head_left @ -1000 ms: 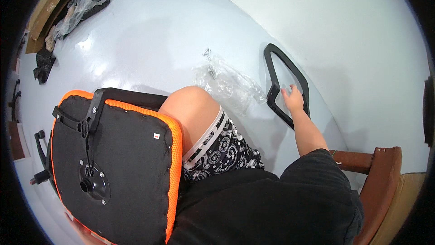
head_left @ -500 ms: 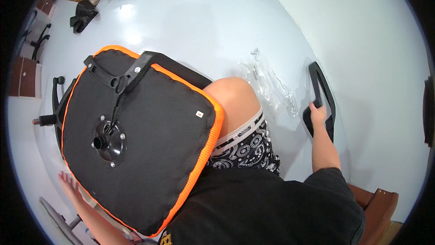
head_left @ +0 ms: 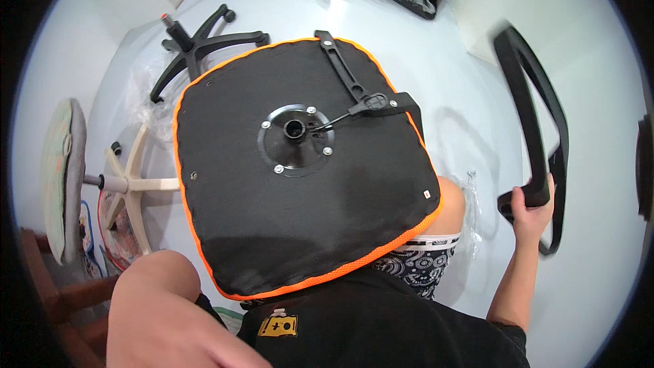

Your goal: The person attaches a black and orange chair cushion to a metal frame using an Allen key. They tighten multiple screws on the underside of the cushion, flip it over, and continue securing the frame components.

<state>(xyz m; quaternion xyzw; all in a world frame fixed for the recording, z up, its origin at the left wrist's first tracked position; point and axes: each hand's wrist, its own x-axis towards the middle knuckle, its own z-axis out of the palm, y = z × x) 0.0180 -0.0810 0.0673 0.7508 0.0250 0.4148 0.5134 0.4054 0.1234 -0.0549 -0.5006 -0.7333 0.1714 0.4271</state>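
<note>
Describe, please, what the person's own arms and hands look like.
The right hand is bare, without a glove; the right forearm is bare too, with no watch or bracelet visible. Above it is a short black sleeve. The left hand cannot be made out clearly.

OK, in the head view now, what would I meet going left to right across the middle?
Pale green and grey cushioned seat, cream star-shaped chair base, black fabric seat underside with orange mesh edging, crumpled clear plastic wrapping, black loop-shaped armrest held in the right hand.

Wide head view — downward, close
</note>
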